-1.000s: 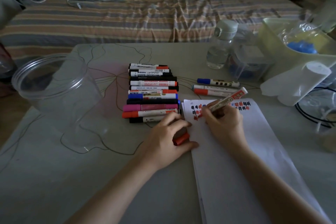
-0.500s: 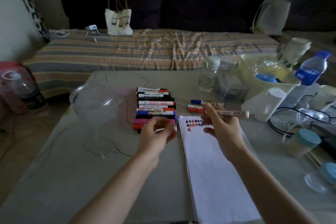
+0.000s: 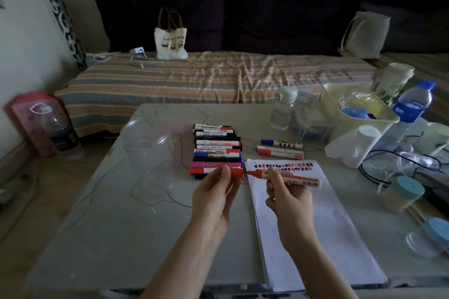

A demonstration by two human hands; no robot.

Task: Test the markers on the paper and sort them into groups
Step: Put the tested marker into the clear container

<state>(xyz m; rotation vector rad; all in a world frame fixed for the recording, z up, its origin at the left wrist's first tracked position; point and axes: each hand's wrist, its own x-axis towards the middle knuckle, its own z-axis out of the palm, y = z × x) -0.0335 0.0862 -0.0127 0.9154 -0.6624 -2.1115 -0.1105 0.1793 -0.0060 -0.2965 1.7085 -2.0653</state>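
Right hand (image 3: 289, 198) grips the red marker (image 3: 288, 178) mid-barrel, held level above the paper (image 3: 313, 221), bare tip pointing to 9 o'clock; left hand (image 3: 215, 198) pinches the red cap (image 3: 236, 173) between thumb and fingertips, just beside the tip at its 9 o'clock, not touching. Marker stack (image 3: 216, 150) lies on the table (image 3: 116, 238) at 12 o'clock of the left hand. Three more markers (image 3: 280, 149) lie at 12 o'clock of the right hand, beyond the paper's scribbled top edge.

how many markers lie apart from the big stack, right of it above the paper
3, in a small group right of the stack and above the paper: a blue-capped one farthest, then two red-capped ones nearer.
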